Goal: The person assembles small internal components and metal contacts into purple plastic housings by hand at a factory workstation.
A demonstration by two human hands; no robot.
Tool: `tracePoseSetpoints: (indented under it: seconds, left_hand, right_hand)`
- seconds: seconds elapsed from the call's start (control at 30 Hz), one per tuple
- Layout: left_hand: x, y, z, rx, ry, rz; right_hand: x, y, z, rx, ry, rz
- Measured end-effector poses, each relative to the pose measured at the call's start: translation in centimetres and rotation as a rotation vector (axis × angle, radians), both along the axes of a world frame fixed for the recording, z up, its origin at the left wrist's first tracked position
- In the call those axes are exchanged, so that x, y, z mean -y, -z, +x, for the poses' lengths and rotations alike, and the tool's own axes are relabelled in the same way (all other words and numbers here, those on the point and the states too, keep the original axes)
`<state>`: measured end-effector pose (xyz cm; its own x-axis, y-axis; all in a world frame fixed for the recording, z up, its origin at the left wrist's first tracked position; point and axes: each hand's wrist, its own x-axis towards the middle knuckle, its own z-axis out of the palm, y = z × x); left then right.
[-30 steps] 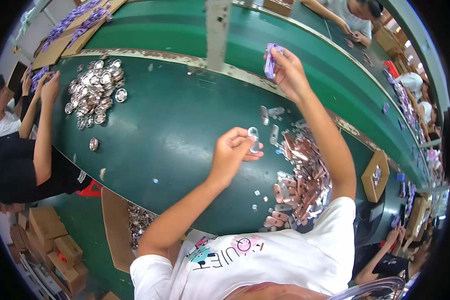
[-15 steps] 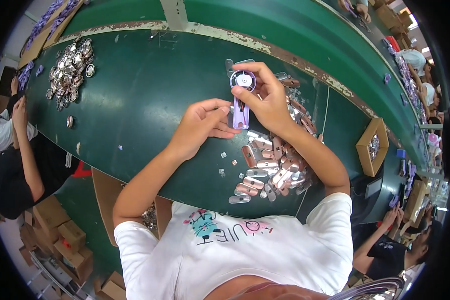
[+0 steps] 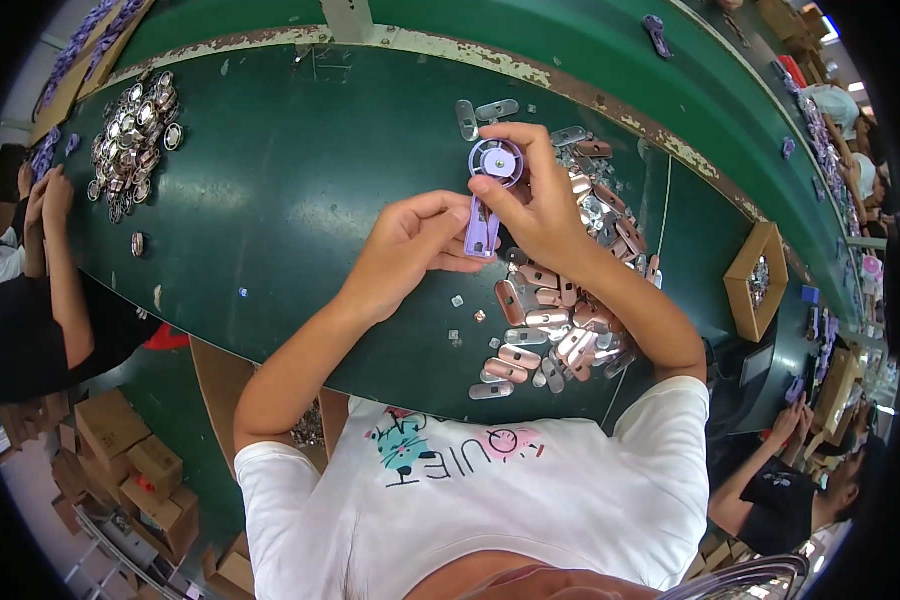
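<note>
Both my hands hold a purple handheld fan body (image 3: pixel 480 232) above the green table. It has a round open head with a pale disc in the middle and a narrow trough-like handle, its open side facing up. My right hand (image 3: pixel 550 215) grips the head's right side between thumb and fingers. My left hand (image 3: pixel 402 245) pinches the handle near its lower end; its fingertips are partly hidden behind it. Right beside them spreads a pile of rounded oblong cover plates (image 3: pixel 547 318), some silver and some copper-pink, partly under my right forearm.
A heap of shiny metal rings (image 3: pixel 130 145) lies at the far left, with one loose ring (image 3: pixel 137 244) nearer. A cardboard box (image 3: pixel 738 285) of small parts stands at right. Beyond the chipped rail, a green conveyor (image 3: pixel 610 60) carries a purple fan body (image 3: pixel 656 36). Other people sit on both sides.
The fan body has tilted slightly, its head leaning to the right, while both hands keep their grip. A purple fan body now shows on the conveyor. The view has shifted a little.
</note>
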<state>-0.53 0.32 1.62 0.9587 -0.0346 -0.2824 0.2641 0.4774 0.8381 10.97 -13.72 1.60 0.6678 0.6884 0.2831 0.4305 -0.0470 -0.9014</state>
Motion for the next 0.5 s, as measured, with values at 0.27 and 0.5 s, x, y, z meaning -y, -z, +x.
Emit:
tracePoseSetpoints:
  seconds: [0.27,0.5]
  left_hand:
    - [0.5,1.0,-0.2,0.109,-0.036,0.114]
    - [1.2,2.3,-0.3,0.332,-0.159,0.454]
  right_hand:
    - [0.2,-0.7,0.3,0.089,-0.032,-0.120]
    - [0.4,-2.0,1.6,-0.518,-0.318,0.041]
